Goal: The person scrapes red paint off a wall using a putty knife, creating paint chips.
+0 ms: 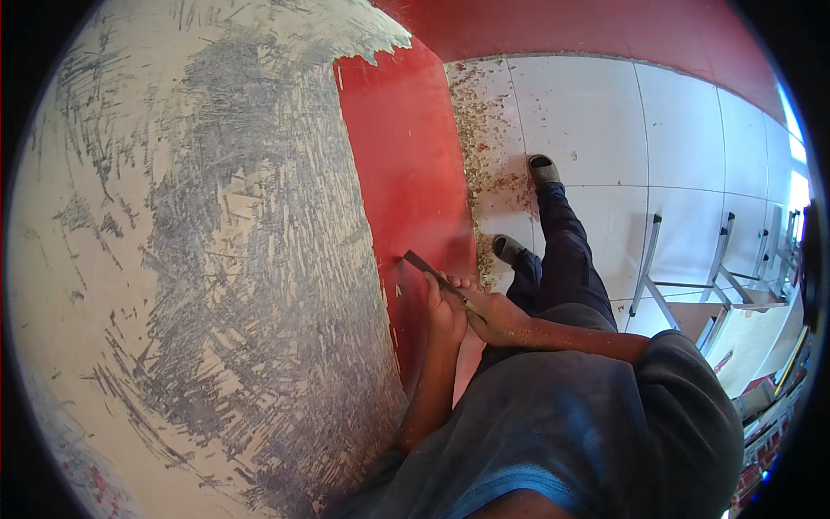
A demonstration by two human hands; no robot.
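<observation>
Both hands are closed around a long, flat metal scraper (pixel 425 266), its dark blade reaching up and left toward the wall. My left hand (pixel 445 313) grips it along the blade, thumb lying against the metal. Farther back, my right hand (pixel 500 318) wraps the handle end, which is mostly hidden by the fingers. The blade's tip is over the red painted band (pixel 406 164) of the wall; whether it touches cannot be made out. Beside that band, the roughened wall surface (pixel 259 259) shows cream and grey with many scratch marks and a ragged paint edge.
Paint chips (pixel 484 147) lie scattered on the white tiled floor (pixel 588 112) along the wall's foot, close to my shoes. A metal-legged stand (pixel 683 285) is on the right, with a pale box-like piece (pixel 748 342) beside it. Another red wall (pixel 588 30) runs across the far side.
</observation>
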